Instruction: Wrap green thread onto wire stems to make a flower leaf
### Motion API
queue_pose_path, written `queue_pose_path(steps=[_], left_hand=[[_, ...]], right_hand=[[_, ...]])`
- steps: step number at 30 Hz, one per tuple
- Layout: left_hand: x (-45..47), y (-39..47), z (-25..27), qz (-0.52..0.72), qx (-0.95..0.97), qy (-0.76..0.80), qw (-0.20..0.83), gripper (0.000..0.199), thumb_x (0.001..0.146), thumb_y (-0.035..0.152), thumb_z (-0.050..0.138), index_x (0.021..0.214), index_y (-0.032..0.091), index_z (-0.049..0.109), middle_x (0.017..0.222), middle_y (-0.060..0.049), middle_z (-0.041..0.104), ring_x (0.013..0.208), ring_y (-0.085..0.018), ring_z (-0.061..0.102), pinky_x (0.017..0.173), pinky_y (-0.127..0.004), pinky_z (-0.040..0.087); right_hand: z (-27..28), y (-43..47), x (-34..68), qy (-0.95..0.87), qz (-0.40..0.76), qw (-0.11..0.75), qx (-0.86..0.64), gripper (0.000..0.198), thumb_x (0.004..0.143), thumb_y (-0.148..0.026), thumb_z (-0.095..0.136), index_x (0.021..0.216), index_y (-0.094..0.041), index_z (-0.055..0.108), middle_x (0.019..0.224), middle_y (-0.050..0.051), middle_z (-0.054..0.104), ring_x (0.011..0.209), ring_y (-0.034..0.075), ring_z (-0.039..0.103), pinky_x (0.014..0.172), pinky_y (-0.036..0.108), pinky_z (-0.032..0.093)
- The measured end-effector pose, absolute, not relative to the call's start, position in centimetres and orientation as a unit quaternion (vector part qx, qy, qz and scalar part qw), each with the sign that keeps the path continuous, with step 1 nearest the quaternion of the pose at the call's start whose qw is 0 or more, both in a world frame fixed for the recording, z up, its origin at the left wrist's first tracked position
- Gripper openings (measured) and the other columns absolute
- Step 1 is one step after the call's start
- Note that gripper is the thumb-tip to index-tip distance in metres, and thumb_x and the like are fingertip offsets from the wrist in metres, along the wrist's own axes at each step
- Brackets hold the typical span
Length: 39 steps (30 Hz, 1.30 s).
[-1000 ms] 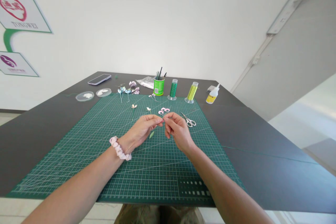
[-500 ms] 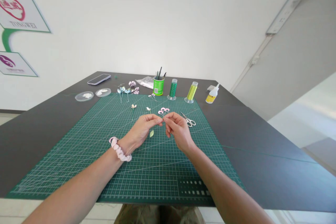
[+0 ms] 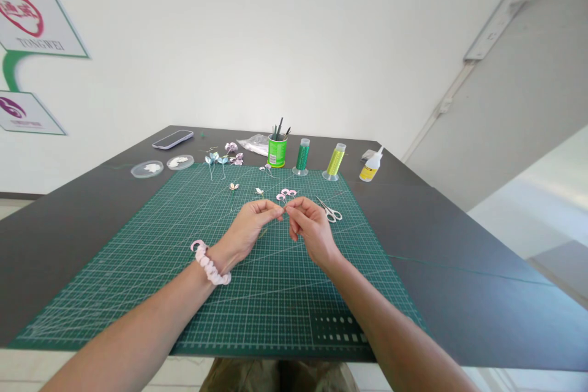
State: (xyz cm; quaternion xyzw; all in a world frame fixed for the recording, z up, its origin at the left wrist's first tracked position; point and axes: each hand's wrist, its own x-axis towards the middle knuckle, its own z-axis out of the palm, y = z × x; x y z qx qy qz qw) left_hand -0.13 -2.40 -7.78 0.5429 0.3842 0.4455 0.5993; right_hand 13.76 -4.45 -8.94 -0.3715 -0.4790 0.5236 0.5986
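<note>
My left hand (image 3: 253, 222) and my right hand (image 3: 313, 228) meet fingertip to fingertip above the green cutting mat (image 3: 275, 294). Both are closed in a pinch. What lies between the fingertips is too thin to see clearly. Under my left fingers shows a small pale-green leaf (image 3: 263, 233), seen nearly edge-on, apparently on the thin stem pinched there. Just beyond the fingertips are several pink looped petals (image 3: 285, 194) on fine wires; whether they are held or lying on the mat I cannot tell. White-handled scissors (image 3: 331, 213) rest right of my right hand.
Small wired flowers (image 3: 222, 160) lie at the mat's far left. Behind stand a green tin (image 3: 277, 152) of tools, a dark green thread spool (image 3: 302, 156), a yellow-green spool (image 3: 335, 160) and a glue bottle (image 3: 371, 166). Clear dishes (image 3: 147, 169) and a phone (image 3: 173, 139) sit left.
The pale-green leaf under my left hand has turned from showing its face to nearly edge-on. Both hands stay in almost the same place, still pinching.
</note>
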Motion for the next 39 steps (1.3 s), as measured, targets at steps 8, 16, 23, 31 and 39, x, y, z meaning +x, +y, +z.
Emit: queue_pose_path(steps=[8,16,23,31,39], left_hand=[[0.05,-2.52,-7.77,0.452,0.550,0.404,0.574,0.020,0.064,0.034,0.072,0.056,0.019,0.062,0.060,0.001,0.059,0.064,-0.014,0.050,0.072,-0.030,0.040],[0.18,-2.49,-7.87,0.459,0.560,0.413,0.552,0.019,0.064,0.032,0.071,0.059,0.018,0.059,0.062,0.002,0.058,0.065,-0.014,0.051,0.073,-0.031,0.041],[0.11,-2.61,-7.90,0.462,0.575,0.425,0.525,0.019,0.067,0.032,0.070,0.060,0.017,0.060,0.063,0.002,0.058,0.067,-0.014,0.051,0.073,-0.031,0.040],[0.00,-2.77,-7.75,0.460,0.615,0.447,0.459,0.018,0.070,0.030,0.068,0.059,0.018,0.059,0.062,0.002,0.059,0.066,-0.015,0.051,0.072,-0.030,0.040],[-0.04,-2.79,-7.75,0.452,0.649,0.452,0.412,0.018,0.072,0.030,0.064,0.060,0.018,0.059,0.062,0.002,0.059,0.065,-0.015,0.051,0.072,-0.031,0.040]], right_hand=[[-8.95,-4.46,13.75,-0.473,0.528,0.597,-0.376,0.017,0.073,-0.032,0.067,0.069,-0.019,0.057,0.040,-0.010,0.045,0.032,0.006,0.036,0.034,0.019,0.032],[-9.09,-4.37,13.68,-0.469,0.528,0.598,-0.379,0.017,0.073,-0.033,0.067,0.069,-0.019,0.057,0.039,-0.010,0.044,0.032,0.006,0.035,0.034,0.019,0.031],[-9.13,-4.35,13.67,-0.470,0.524,0.598,-0.383,0.016,0.073,-0.031,0.066,0.068,-0.019,0.057,0.039,-0.011,0.043,0.031,0.005,0.034,0.034,0.019,0.032],[-9.25,-4.31,13.68,-0.474,0.516,0.596,-0.391,0.016,0.075,-0.031,0.066,0.069,-0.019,0.057,0.039,-0.011,0.042,0.031,0.005,0.035,0.033,0.019,0.031],[-9.48,-4.21,13.64,-0.488,0.491,0.589,-0.418,0.019,0.074,-0.035,0.065,0.068,-0.019,0.056,0.038,-0.013,0.037,0.028,0.005,0.031,0.030,0.018,0.028]])
